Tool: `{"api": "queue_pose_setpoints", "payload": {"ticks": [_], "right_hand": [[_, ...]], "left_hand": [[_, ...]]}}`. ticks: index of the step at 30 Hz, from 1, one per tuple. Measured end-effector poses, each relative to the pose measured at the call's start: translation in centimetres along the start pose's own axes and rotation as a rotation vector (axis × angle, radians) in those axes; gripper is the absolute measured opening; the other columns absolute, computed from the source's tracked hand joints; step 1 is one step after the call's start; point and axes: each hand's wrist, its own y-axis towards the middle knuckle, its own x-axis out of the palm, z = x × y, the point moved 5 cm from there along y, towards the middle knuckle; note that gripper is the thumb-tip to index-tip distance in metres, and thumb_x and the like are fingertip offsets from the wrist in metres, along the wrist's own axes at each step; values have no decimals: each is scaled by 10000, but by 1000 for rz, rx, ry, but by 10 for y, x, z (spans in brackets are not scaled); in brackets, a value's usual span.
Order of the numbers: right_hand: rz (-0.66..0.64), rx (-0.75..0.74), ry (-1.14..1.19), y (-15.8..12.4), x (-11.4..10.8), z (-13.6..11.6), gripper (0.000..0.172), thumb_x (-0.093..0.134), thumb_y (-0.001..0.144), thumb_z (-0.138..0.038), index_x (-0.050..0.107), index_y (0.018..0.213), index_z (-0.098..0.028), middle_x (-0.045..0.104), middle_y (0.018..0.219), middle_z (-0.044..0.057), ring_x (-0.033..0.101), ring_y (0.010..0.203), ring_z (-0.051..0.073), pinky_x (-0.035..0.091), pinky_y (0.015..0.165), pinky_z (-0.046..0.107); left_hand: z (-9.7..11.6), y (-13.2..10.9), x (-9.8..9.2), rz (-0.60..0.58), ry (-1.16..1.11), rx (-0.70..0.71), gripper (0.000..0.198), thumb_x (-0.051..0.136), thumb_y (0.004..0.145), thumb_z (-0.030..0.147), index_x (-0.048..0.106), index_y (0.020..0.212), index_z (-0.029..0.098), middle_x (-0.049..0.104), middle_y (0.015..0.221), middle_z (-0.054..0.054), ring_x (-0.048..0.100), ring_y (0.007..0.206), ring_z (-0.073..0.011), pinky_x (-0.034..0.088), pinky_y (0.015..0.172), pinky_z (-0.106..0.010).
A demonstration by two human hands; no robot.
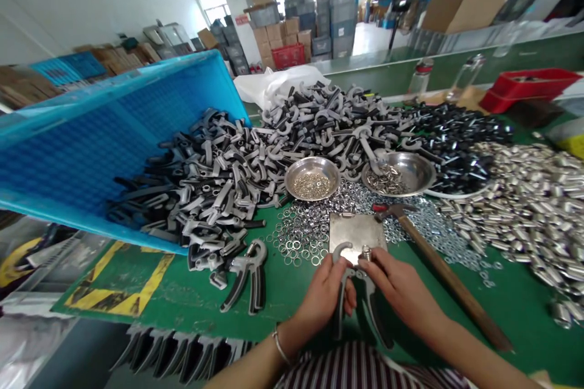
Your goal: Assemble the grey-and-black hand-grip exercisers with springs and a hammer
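My left hand [323,292] is closed around one side of a grey and black hand grip exerciser [375,316], its curved hook pointing up and its two handles hanging down apart. My right hand [396,282] pinches near a small metal spring [366,252] at the top of the other side. Whether the spring is seated in the exerciser is hidden by the fingers. Just beyond both hands lies a square metal plate [358,232]. Another hand grip exerciser [246,276] rests on the green table to the left.
A tipped blue crate [114,134] spills grip parts [237,176] leftward. Two metal bowls [314,197] [429,176] hold small parts. Loose rings [296,237], a hammer [451,273], springs [524,194] and black parts [456,134] cover the right side. Finished-looking grips [173,355] hang below the edge.
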Motion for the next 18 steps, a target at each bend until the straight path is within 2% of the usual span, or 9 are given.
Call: {"api": "queue_pose_setpoints", "payload": {"ticks": [6, 12, 15, 18], "right_hand": [[-30, -6, -166, -9, 0, -9, 310, 363, 1000, -477, 509, 852, -248, 683, 759, 62, 681, 742, 264, 408, 633, 304], [8, -82, -100, -11, 1, -12, 293, 369, 1009, -468, 474, 839, -254, 658, 741, 33, 662, 698, 233, 410, 619, 291], [20, -86, -9, -15, 1, -12, 305, 359, 1016, -464, 456, 816, -255, 636, 720, 17, 640, 659, 205, 418, 618, 283], [-24, -64, 6, -19, -1, -14, 303, 366, 1013, -467, 472, 832, -250, 649, 731, 25, 642, 675, 209, 428, 626, 293]], "left_hand": [[7, -7, 10, -22, 149, 55, 462, 348, 949, 658, 467, 1013, 216, 505, 470, 80, 408, 319, -99, 301, 324, -190], [9, -13, 18, 43, 270, 113, 457, 295, 970, 652, 425, 1006, 215, 484, 460, 89, 373, 293, -97, 275, 291, -176], [9, -17, 17, 79, 351, 144, 446, 263, 990, 616, 436, 1044, 209, 492, 479, 73, 410, 323, -110, 307, 325, -191], [11, -21, 13, 80, 521, 188, 417, 238, 1015, 533, 439, 1136, 189, 552, 552, 32, 510, 403, -139, 390, 410, -227]]}}
